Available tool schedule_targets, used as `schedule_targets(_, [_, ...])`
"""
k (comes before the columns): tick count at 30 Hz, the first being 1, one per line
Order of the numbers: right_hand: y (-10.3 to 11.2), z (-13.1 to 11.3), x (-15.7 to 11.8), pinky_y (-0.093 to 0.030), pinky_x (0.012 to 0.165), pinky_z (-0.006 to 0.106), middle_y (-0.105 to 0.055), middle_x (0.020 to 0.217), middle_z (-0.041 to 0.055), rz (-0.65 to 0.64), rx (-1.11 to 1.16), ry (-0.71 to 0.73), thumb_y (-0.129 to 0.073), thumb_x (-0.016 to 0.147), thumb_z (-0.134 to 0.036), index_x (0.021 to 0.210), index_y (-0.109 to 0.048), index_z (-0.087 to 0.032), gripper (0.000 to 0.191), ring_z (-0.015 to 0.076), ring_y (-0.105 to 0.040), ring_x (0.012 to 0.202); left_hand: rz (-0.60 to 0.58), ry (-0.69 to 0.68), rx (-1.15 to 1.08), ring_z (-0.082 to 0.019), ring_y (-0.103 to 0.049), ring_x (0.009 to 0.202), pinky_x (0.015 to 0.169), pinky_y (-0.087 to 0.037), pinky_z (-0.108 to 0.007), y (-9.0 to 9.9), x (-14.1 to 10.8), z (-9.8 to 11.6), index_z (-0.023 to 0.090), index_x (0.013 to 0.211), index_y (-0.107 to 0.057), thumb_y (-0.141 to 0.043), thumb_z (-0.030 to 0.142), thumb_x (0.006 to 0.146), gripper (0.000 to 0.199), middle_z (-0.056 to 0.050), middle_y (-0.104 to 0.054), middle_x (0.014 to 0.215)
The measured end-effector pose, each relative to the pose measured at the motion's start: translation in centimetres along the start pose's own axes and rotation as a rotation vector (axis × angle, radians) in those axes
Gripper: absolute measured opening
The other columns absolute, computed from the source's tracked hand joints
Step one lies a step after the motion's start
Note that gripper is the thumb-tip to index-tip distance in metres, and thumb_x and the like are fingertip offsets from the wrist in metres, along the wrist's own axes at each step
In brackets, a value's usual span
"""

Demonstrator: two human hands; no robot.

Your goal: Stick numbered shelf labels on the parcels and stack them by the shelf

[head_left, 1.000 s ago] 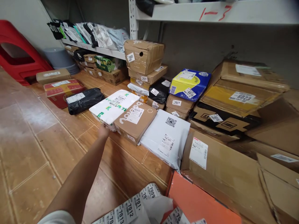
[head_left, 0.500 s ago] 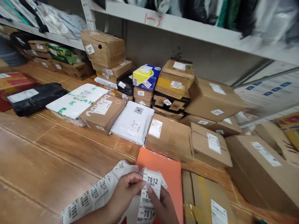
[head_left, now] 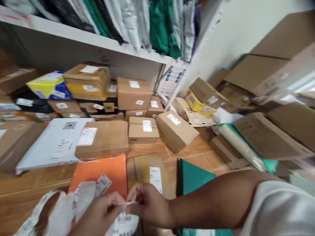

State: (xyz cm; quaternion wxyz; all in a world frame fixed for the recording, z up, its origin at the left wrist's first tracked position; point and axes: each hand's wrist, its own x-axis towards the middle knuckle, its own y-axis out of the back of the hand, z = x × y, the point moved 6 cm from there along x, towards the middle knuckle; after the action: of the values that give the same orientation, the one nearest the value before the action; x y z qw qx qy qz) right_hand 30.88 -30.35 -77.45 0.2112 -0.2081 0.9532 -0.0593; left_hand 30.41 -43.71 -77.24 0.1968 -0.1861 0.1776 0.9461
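Low in the view, my left hand (head_left: 104,209) and my right hand (head_left: 151,205) meet with fingertips pinched at the upper edge of a strip of printed labels (head_left: 125,221). The print is blurred, and fingers hide part of the strip. More of the label strip trails in a loop beside my left hand, together with whitish backing paper (head_left: 59,214). Just beyond my hands lies a flat orange package (head_left: 105,168). My right forearm passes over a green package (head_left: 194,177). A taped brown carton (head_left: 142,167) is behind my right hand.
A white bag parcel (head_left: 56,141) and a brown box (head_left: 108,139) sit in the row ahead. Stacked boxes (head_left: 134,95) stand under a white shelf (head_left: 98,42) holding bagged parcels. Large cartons (head_left: 263,72) and a green-and-beige roll (head_left: 242,147) are at right.
My view has swung right, bringing the right-hand cartons and green package into sight. My hands have come together at the strip's top edge; the strip is now tilted and blurred.
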Motion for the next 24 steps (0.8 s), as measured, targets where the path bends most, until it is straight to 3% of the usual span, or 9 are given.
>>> schedule_targets(2, [4.0, 1.3, -3.6, -0.037, 0.055, 0.020, -0.056, 0.063, -0.0058, 0.116, -0.022, -0.049, -0.086, 0.048, -0.047, 0.071, -0.059, -0.016, 0.047, 0.0070, -0.050, 0.058, -0.093, -0.025, 0.047, -0.016, -0.047, 0.061, 0.058, -0.036, -0.026, -5.5, 1.2, -0.1, 0.020, 0.059, -0.055, -0.056, 0.048, 0.067, 0.029, 0.002, -0.052, 0.057])
schedule_targets(6, [10.8, 6.9, -8.5, -0.036, 0.051, 0.021, -0.059, 0.056, -0.0048, 0.347, 0.125, -0.131, -0.086, 0.042, -0.051, 0.064, -0.059, -0.016, 0.049, 0.0076, -0.049, 0.050, -0.122, -0.056, 0.095, -0.016, -0.046, 0.059, 0.058, -0.035, -0.027, -15.0, 4.2, -2.2, 0.021, 0.058, -0.049, -0.050, 0.055, 0.072, 0.037, 0.002, -0.050, 0.055])
schedule_targets(10, [14.9, 13.3, -11.0, -0.035, 0.051, 0.022, -0.058, 0.053, -0.0047, 0.656, 0.274, -0.064, -0.085, 0.043, -0.054, 0.064, -0.059, -0.016, 0.051, 0.0074, -0.047, 0.048, -0.242, 0.029, -0.122, -0.022, -0.059, 0.073, 0.067, -0.043, -0.028, -21.2, 5.7, -5.4, 0.018, 0.080, -0.060, -0.057, 0.056, 0.069, 0.040, -0.003, -0.065, 0.073])
schedule_targets(12, [15.3, 16.2, -11.8, -0.036, 0.052, 0.023, -0.058, 0.054, -0.0046, 0.726, 0.355, -0.034, -0.085, 0.045, -0.054, 0.066, -0.060, -0.016, 0.051, 0.0081, -0.048, 0.049, -0.273, 0.073, -0.113, -0.022, -0.059, 0.071, 0.065, -0.043, -0.028, -22.5, 5.7, -7.0, 0.018, 0.077, -0.060, -0.056, 0.056, 0.069, 0.038, -0.002, -0.064, 0.070])
schedule_targets(14, [15.1, 18.5, -12.0, -0.038, 0.056, 0.024, -0.060, 0.058, -0.0029, 0.715, 0.398, -0.022, -0.085, 0.047, -0.054, 0.066, -0.062, -0.015, 0.050, 0.0093, -0.050, 0.054, -0.226, 0.090, 0.012, -0.019, -0.054, 0.063, 0.059, -0.039, -0.027, -22.7, 5.6, -8.3, 0.020, 0.064, -0.054, -0.051, 0.058, 0.072, 0.038, 0.001, -0.056, 0.058])
schedule_targets(19, [15.0, 21.2, -11.1, -0.039, 0.058, 0.025, -0.060, 0.060, -0.0004, 0.685, 0.313, -0.020, -0.084, 0.049, -0.056, 0.064, -0.066, -0.015, 0.047, 0.0115, -0.052, 0.058, -0.104, 0.075, 0.159, -0.017, -0.048, 0.055, 0.055, -0.035, -0.027, -23.4, 6.2, -10.2, 0.023, 0.056, -0.042, -0.041, 0.061, 0.076, 0.043, 0.004, -0.044, 0.050])
schedule_targets(21, [15.9, 21.9, -11.3, -0.039, 0.056, 0.025, -0.060, 0.058, 0.0006, 0.744, 0.323, -0.015, -0.084, 0.048, -0.056, 0.063, -0.067, -0.014, 0.048, 0.0124, -0.051, 0.056, -0.135, 0.104, 0.149, -0.018, -0.050, 0.056, 0.056, -0.036, -0.027, -24.5, 6.5, -10.8, 0.023, 0.057, -0.044, -0.038, 0.063, 0.077, 0.046, 0.004, -0.046, 0.051])
schedule_targets(24, [19.3, 23.3, -14.5, -0.040, 0.056, 0.026, -0.059, 0.056, 0.0002, 0.981, 0.376, -0.006, -0.084, 0.043, -0.058, 0.061, -0.066, -0.014, 0.050, 0.0127, -0.050, 0.054, -0.340, 0.087, 0.220, -0.021, -0.059, 0.067, 0.062, -0.041, -0.029, -26.9, 6.3, -11.3, 0.020, 0.063, -0.053, -0.047, 0.055, 0.075, 0.038, -0.001, -0.059, 0.061])
